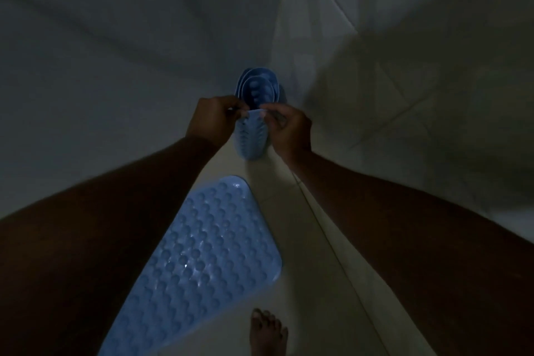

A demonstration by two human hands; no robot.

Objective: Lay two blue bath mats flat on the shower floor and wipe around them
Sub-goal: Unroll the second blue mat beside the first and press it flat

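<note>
One blue bath mat (199, 257) with round bumps lies flat on the pale shower floor at lower centre, partly hidden by my left forearm. A second blue mat (254, 136) is still curled into a roll, held up in front of me. My left hand (215, 120) pinches its left edge and my right hand (289, 130) pinches its right edge near the top of the loose flap. The inner coils of the roll (258, 87) show above my fingers.
The scene is dim. Tiled walls (115, 52) close in on the left and right, meeting in a corner behind the roll. A narrow strip of pale floor (294, 211) runs between them. A bare foot (267, 332) stands on the floor beside the flat mat.
</note>
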